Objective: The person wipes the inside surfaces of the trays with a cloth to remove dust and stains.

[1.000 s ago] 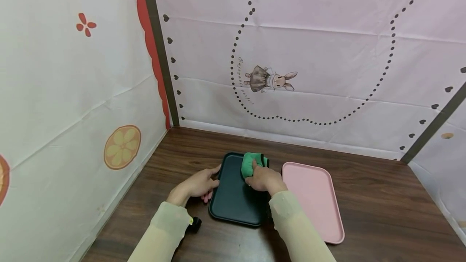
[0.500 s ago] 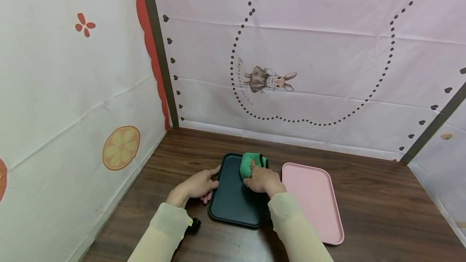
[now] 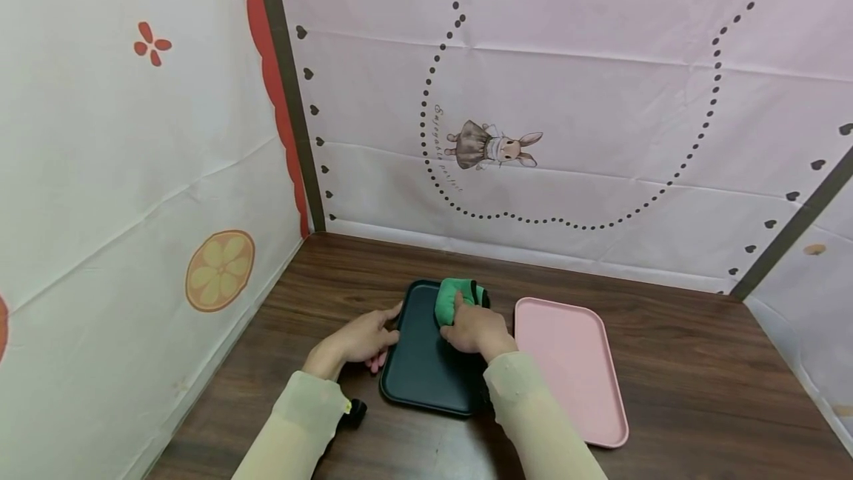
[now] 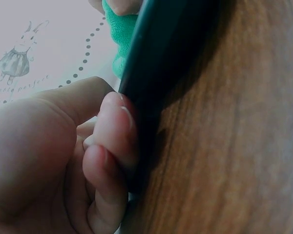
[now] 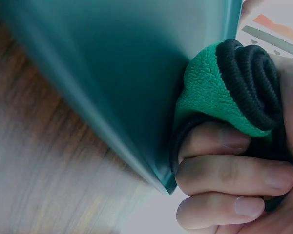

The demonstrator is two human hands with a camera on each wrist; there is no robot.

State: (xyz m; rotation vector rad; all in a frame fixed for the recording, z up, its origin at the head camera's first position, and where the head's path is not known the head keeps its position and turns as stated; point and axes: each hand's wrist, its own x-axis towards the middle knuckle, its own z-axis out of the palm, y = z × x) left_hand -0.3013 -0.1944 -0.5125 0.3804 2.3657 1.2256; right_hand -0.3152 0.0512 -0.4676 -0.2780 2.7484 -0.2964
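Your right hand (image 3: 476, 328) is gripping the green cloth (image 3: 446, 304), fingers curling round it; it's creeping slightly left across the far end of the dark tray (image 3: 426, 382), so wiping is apparently progressing. Your left hand (image 3: 360, 337) is pinching the near-side left rim.

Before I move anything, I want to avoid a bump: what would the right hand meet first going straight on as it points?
The right hand, holding the green cloth, would probably meet the far rim of the dark tray; depth there is hard to judge.
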